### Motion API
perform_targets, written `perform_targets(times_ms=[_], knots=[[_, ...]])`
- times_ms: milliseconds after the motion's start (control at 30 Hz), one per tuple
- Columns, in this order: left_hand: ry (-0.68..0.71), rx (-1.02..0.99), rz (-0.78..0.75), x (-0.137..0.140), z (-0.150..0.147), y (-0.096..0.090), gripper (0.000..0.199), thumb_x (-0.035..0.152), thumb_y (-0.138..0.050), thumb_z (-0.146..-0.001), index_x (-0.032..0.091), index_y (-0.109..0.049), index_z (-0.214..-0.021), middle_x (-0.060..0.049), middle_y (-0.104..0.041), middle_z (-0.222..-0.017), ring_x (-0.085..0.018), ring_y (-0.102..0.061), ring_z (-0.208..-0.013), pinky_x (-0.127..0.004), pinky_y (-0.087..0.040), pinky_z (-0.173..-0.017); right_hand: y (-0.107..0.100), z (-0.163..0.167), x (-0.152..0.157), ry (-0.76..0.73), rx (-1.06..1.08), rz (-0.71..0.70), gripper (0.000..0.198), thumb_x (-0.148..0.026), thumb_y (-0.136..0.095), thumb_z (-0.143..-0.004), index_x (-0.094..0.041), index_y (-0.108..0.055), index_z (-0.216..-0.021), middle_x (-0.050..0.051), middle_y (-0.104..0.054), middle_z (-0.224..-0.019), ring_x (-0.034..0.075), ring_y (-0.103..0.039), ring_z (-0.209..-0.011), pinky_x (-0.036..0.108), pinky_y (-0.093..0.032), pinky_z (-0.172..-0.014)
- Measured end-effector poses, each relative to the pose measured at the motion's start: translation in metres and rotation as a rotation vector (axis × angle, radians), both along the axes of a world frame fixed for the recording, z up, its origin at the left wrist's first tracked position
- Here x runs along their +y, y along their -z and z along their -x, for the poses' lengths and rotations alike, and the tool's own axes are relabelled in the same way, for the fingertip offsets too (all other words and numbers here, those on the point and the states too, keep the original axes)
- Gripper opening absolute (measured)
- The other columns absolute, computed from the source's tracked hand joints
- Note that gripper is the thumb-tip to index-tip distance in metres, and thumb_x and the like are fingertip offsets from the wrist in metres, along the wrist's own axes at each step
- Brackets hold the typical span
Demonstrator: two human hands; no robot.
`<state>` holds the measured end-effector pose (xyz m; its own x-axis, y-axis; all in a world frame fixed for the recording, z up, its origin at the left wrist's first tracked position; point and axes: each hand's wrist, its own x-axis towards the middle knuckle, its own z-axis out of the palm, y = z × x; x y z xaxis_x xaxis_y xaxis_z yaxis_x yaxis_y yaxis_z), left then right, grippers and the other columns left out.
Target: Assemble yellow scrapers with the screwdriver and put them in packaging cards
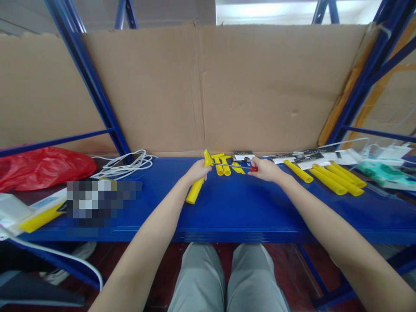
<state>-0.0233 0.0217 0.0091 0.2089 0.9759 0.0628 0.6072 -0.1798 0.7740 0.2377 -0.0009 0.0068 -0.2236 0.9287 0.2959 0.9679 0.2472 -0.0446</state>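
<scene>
My left hand [196, 170] is closed around a yellow plastic handle [195, 192], which tilts with its tube end toward me and its wider head up. In my right hand [267, 169] is a screwdriver [254, 169] with a red grip. Its thin metal shaft points left and reaches the head of the yellow handle; whether the tip sits in it is too small to tell. Just behind, between my hands, lie several yellow T-shaped handles [224, 166] and small yellow pieces [238, 168].
Yellow tubular handles [328, 181] and black-and-white packages [312, 161] lie at the right on the blue shelf [227, 208]. Coiled white cable [130, 164] and a red plastic bag [48, 167] are at the left. A cardboard sheet [260, 86] stands behind, between blue posts [94, 82].
</scene>
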Motion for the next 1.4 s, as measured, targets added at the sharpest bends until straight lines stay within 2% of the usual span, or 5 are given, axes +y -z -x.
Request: perform_targets(times_ms=[233, 533, 733, 1200, 1400], knots=[[-0.01, 0.031, -0.008, -0.0003, 0.0, -0.0011, 0.017, 0.011, -0.045, -0.076, 0.012, -0.057, -0.087, 0.005, -0.047, -0.04, -0.011, -0.046, -0.035, -0.019, -0.039, -0.039, 0.0, -0.0013, -0.0005, -0.081, 0.076, 0.156, 0.026, -0.036, -0.04, -0.089, -0.019, -0.051, -0.074, 0.007, -0.063, -0.076, 0.016, -0.056, -0.064, 0.025, -0.036, -0.055], [-0.01, 0.012, 0.04, -0.0041, -0.0011, -0.0028, 0.023, 0.012, -0.043, -0.078, 0.012, -0.055, -0.098, 0.006, -0.046, -0.041, -0.011, -0.047, -0.034, -0.019, -0.039, -0.038, 0.0024, -0.0049, 0.0023, -0.009, 0.041, 0.046, 0.024, -0.037, -0.065, -0.072, -0.02, -0.053, -0.085, 0.003, -0.063, -0.071, 0.017, -0.056, -0.062, 0.025, -0.034, -0.053], [-0.018, 0.041, 0.045, -0.004, -0.0005, -0.0029, 0.023, 0.012, -0.044, -0.079, 0.012, -0.056, -0.098, 0.006, -0.047, -0.042, -0.011, -0.048, -0.035, -0.019, -0.04, -0.039, -0.0002, -0.003, 0.0006, -0.101, 0.068, 0.181, 0.027, -0.036, -0.04, -0.089, -0.018, -0.055, -0.076, 0.008, -0.065, -0.078, 0.017, -0.058, -0.066, 0.025, -0.037, -0.058], [-0.029, 0.051, 0.045, -0.0062, -0.0004, -0.0048, 0.025, 0.013, -0.046, -0.077, 0.012, -0.058, -0.099, 0.005, -0.048, -0.041, -0.013, -0.048, -0.035, -0.021, -0.042, -0.042, 0.0021, -0.0029, 0.0036, -0.091, 0.014, 0.116, 0.029, -0.034, -0.039, -0.09, -0.017, -0.057, -0.076, 0.01, -0.065, -0.079, 0.018, -0.059, -0.068, 0.027, -0.039, -0.059], [-0.021, 0.052, 0.036, -0.0066, -0.0003, -0.0055, 0.023, 0.013, -0.044, -0.079, 0.012, -0.056, -0.098, 0.005, -0.047, -0.041, -0.012, -0.047, -0.033, -0.02, -0.04, -0.039, -0.0006, -0.0012, 0.0008, -0.021, -0.007, 0.038, 0.02, -0.036, -0.063, -0.075, -0.019, -0.056, -0.082, 0.005, -0.065, -0.074, 0.018, -0.057, -0.065, 0.025, -0.035, -0.055]])
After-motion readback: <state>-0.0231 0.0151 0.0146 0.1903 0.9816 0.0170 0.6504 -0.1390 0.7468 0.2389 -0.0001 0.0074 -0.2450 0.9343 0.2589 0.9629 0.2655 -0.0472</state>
